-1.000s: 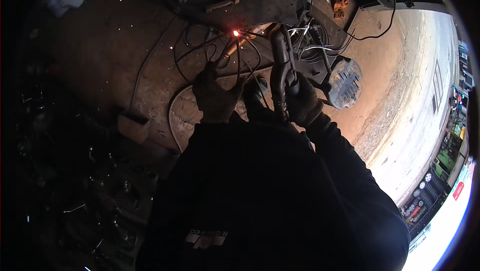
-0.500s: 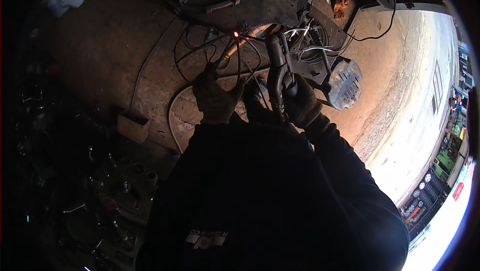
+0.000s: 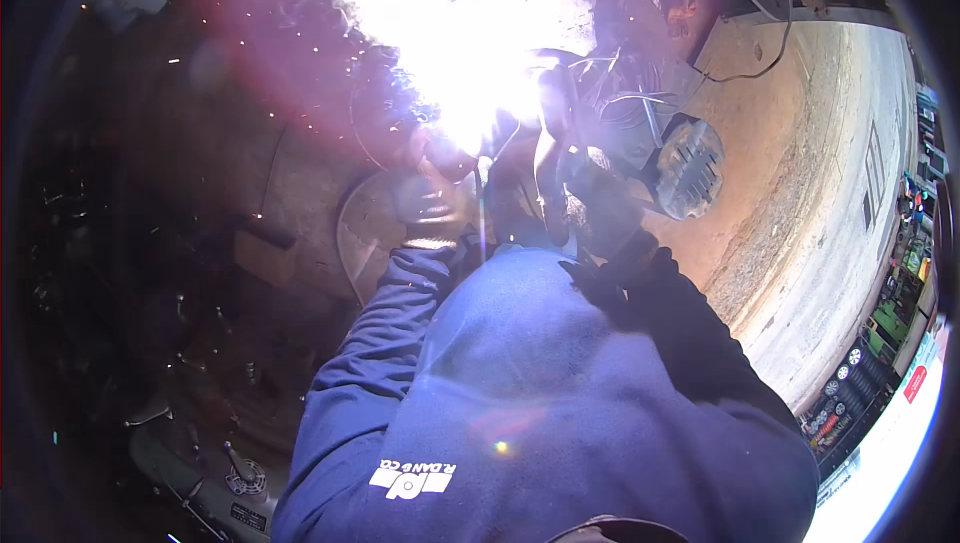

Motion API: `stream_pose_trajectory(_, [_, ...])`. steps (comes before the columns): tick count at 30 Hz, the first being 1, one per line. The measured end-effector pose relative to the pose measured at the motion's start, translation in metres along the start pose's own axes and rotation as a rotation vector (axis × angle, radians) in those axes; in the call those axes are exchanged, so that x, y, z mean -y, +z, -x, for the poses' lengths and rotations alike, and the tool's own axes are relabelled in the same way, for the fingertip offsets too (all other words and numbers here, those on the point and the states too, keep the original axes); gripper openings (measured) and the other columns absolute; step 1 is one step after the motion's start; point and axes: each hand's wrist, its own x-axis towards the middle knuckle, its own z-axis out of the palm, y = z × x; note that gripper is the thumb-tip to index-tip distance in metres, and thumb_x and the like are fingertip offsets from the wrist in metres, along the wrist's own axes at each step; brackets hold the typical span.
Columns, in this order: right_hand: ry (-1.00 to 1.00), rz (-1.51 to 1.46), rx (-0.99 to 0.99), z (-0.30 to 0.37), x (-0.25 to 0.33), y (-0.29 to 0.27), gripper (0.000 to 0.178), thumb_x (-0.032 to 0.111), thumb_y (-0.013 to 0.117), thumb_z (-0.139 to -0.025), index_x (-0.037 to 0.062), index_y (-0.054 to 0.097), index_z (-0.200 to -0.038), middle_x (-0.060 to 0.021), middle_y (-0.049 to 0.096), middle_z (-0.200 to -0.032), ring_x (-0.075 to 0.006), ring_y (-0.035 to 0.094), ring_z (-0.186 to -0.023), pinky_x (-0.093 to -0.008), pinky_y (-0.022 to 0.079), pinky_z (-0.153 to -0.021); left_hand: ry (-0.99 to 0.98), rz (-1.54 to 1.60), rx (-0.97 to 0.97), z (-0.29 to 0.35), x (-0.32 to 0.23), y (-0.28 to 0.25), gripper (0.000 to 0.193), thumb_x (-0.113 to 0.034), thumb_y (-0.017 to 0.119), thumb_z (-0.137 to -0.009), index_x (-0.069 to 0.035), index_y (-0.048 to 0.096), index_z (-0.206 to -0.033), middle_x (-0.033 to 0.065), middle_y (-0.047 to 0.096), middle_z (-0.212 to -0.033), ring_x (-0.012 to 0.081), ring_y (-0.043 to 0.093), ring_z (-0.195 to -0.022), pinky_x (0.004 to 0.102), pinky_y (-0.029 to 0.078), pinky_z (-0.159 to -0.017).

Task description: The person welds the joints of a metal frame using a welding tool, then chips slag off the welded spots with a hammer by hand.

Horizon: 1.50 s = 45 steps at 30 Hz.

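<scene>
A blinding white arc with sparks [image 3: 470, 63] burns at the dark metal frame in front of me, and its glare hides the point of contact. My gloved left hand [image 3: 430, 201] is just below the arc, its fingers closed around something lost in the light. My gloved right hand [image 3: 605, 201] is wrapped against a thick, dark, curved metal tool [image 3: 548, 173] that stands upright beside it, its top end reaching up into the glare. Between the hands, a thin rod or cable [image 3: 483, 188] runs downward.
A grey slotted plate, pedal-like in shape [image 3: 690, 168], sits right of my right hand. Loose wires [image 3: 645, 98] tangle near it. An open box [image 3: 265, 248] lies on the floor at left, and dark machinery [image 3: 245, 478] fills the lower left. Bright paved ground [image 3: 850, 173] stretches along the right.
A small glowing spot has become a large white arc throwing sparks and smoke. My sleeves and front are lit up. My hands have stayed in nearly the same places.
</scene>
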Motion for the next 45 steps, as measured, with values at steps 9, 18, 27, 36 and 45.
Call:
stream_pose_trajectory(9, [0.381,-0.988,0.082,-0.008,-0.02,-0.005,0.023,0.021,0.054,-0.105,0.0082,0.065,-0.121,-0.005,0.068,-0.1,-0.0209,0.067,-0.094,-0.0368,0.056,-0.084,-0.051,-0.008,-0.342,0.006,-0.01,0.004,0.089,-0.051,0.091,-0.074,-0.002,0.054,-0.139,0.0077,0.068,-0.108,0.0265,0.065,-0.103,0.043,0.051,-0.088])
stream_pose_trajectory(18, [0.479,-1.464,0.198,-0.015,-0.033,-0.003,0.028,0.026,0.046,-0.11,0.0086,0.063,-0.124,-0.0065,0.068,-0.105,-0.0224,0.067,-0.101,-0.0388,0.056,-0.092,-0.092,0.013,-0.214,0.006,-0.008,0.0,0.098,-0.045,0.094,-0.067,-0.003,0.048,-0.142,0.0109,0.063,-0.107,0.0288,0.064,-0.099,0.0463,0.053,-0.086])
stream_pose_trajectory(27, [0.076,0.04,0.01,-0.004,0.02,0.008,0.03,0.028,0.046,-0.11,0.0071,0.061,-0.126,-0.0082,0.065,-0.114,-0.0256,0.065,-0.105,-0.0412,0.055,-0.094,-0.056,0.034,-0.235,0.007,-0.006,0.001,0.106,-0.036,0.1,-0.059,-0.004,0.043,-0.143,0.0155,0.06,-0.11,0.0316,0.064,-0.097,0.0457,0.057,-0.079])
stream_pose_trajectory(36, [0.073,-0.119,-0.027,-0.012,-0.014,0.005,0.031,0.029,0.052,-0.108,0.0072,0.062,-0.126,-0.0094,0.067,-0.112,-0.0249,0.066,-0.102,-0.0399,0.055,-0.091,0.075,-0.212,-0.008,-0.017,-0.02,-0.022,0.039,-0.041,0.06,-0.099,-0.009,0.07,-0.12,0.005,0.071,-0.098,0.0205,0.068,-0.097,0.0391,0.051,-0.093])
stream_pose_trajectory(45, [0.039,-0.139,-0.013,-0.009,-0.008,0.003,0.029,0.028,0.056,-0.105,0.0067,0.064,-0.124,-0.0092,0.069,-0.11,-0.0244,0.067,-0.1,-0.0393,0.055,-0.088,-0.076,0.043,-0.275,0.0,-0.008,-0.002,0.063,-0.051,0.079,-0.081,-0.007,0.067,-0.125,0.0072,0.071,-0.107,0.0252,0.068,-0.099,0.0428,0.052,-0.092])
